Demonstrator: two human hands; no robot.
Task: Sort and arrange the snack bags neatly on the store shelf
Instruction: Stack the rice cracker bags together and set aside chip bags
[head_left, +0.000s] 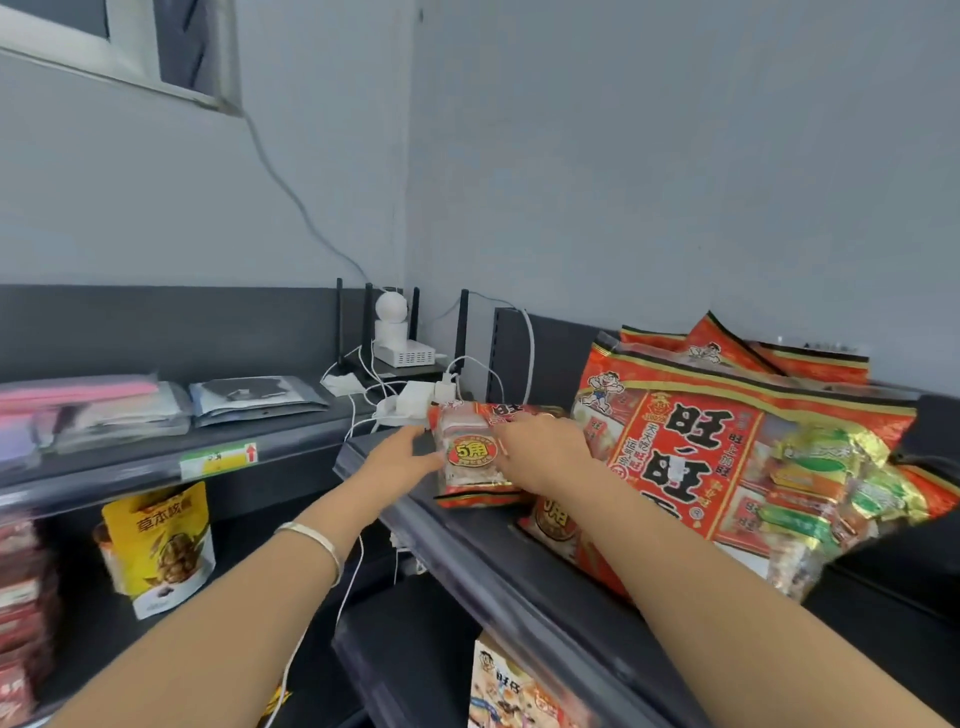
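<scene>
Snack bags sit on the dark shelf (467, 551), and both hands are on one of them. It is a small snack bag (470, 460) with a clear front, red ends and a round orange sticker. It lies flat on the shelf top between the two sets of fingers.

The left hand (402, 457) takes the bag's left edge, with the thumb raised above it and the left fingers (434, 456) closed on its side. The right hand (543, 449) comes over the opposite side, and the right fingers (506, 441) curl down onto the bag's right edge and grasp it. A pale bracelet (317, 540) circles the left wrist.

Just right of the right fingers, the large red snack bags (691, 447) lie overlapped in a leaning pile, and the nearest one touches the back of the right hand. Below the right wrist a second small bag (556, 519) shows partly from under that pile.

Beyond the fingers, in the corner, are a white camera (390, 312) standing on a router, plus white chargers and cables (415, 395). Well to the left of the left fingers, flat plastic packets (254, 397) lie on another shelf. A yellow pouch (166, 545) stands on the level below them.
</scene>
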